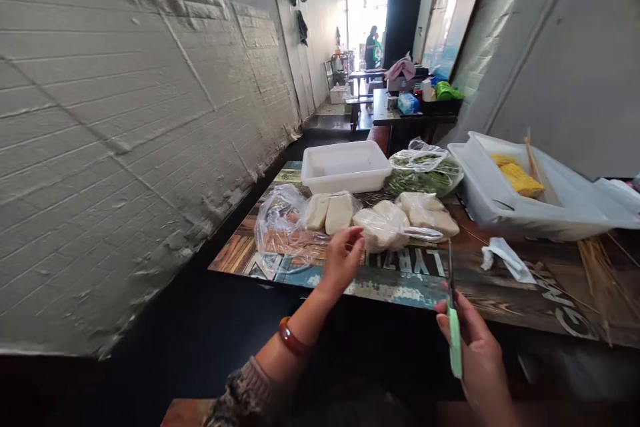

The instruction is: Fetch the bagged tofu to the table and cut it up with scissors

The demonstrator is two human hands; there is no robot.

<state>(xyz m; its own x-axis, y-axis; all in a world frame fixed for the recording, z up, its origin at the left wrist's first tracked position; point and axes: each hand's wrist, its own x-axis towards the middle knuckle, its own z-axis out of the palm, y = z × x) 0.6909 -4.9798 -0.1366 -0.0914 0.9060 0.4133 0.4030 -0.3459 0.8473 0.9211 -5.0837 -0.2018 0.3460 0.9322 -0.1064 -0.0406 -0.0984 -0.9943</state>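
Note:
My right hand is closed around the light green handle of a knife, its thin dark blade pointing up and away from me. Thumb and fingers parted, my left hand is at the near side of a clear plastic bag of pale white blocks; whether it touches the bag I cannot tell. More bagged white blocks lie to the left and to the right. A crumpled clear bag, mostly flat, rests at the table's left end.
Behind the blocks stand a white plastic tub and a bag of green leaves. Stacked white tubs with a yellow packet are at right, beside a crumpled tissue and thin sticks. A wall runs along the left. A person stands far off.

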